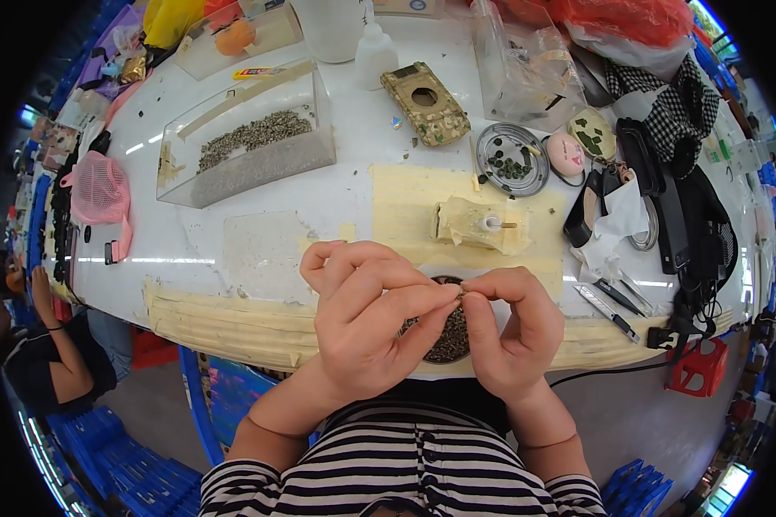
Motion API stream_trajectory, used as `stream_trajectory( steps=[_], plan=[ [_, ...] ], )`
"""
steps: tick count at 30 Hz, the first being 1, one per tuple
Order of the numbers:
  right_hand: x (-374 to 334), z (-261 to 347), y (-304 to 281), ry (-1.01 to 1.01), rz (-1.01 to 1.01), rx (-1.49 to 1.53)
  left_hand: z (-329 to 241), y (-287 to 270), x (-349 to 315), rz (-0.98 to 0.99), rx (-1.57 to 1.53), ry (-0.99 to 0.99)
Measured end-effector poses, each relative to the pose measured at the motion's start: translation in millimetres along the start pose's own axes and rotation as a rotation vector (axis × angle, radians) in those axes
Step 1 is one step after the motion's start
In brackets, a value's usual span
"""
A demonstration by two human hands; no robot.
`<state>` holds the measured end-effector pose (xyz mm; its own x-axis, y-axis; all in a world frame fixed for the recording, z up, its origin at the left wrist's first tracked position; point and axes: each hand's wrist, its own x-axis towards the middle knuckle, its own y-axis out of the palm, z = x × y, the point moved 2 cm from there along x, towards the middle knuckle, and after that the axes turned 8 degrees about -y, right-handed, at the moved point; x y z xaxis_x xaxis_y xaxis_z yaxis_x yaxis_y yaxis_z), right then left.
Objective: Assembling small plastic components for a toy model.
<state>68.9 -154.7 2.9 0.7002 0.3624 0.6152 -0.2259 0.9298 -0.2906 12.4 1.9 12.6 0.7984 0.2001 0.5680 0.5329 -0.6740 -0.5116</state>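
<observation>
My left hand (362,323) and my right hand (517,332) meet near the table's front edge, thumb and forefinger of each pinched together. Whatever lies between the fingertips is too small to name. Below them, partly covered by the fingers, is a round dish holding many tiny brownish pieces (448,343). Just beyond my hands, a tape-wrapped block (457,222) with a small white, open-topped piece on it rests on yellowish taped paper (397,194). Farther off lies a camouflage-patterned toy vehicle hull (440,108) with a round hole in its top.
A clear box (272,177) of small grey-brown pieces stands at the left. To the right are a metal dish (539,183) with dark green parts, a craft knife (606,312) and tweezers (636,295). A white squeeze bottle (376,56) stands at the back. Another person (52,370) sits at far left.
</observation>
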Motion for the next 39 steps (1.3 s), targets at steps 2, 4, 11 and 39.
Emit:
stream_trajectory(
  steps=[2, 4, 11, 39],
  plan=[
    [1, 1, 0, -0.037, -0.005, -0.019, 0, 0, 1, 0.007, 0.011, 0.014],
    [1, 3, -1, -0.092, -0.011, -0.029, 1, 1, 0, 0.002, 0.017, 0.011],
    [1, 6, -1, -0.159, 0.003, -0.066, 1, 4, -1, -0.011, -0.003, -0.014],
    [-2, 0, -3, 0.132, -0.019, 0.169, -1, 1, 1, 0.026, 0.013, 0.038]
  ],
)
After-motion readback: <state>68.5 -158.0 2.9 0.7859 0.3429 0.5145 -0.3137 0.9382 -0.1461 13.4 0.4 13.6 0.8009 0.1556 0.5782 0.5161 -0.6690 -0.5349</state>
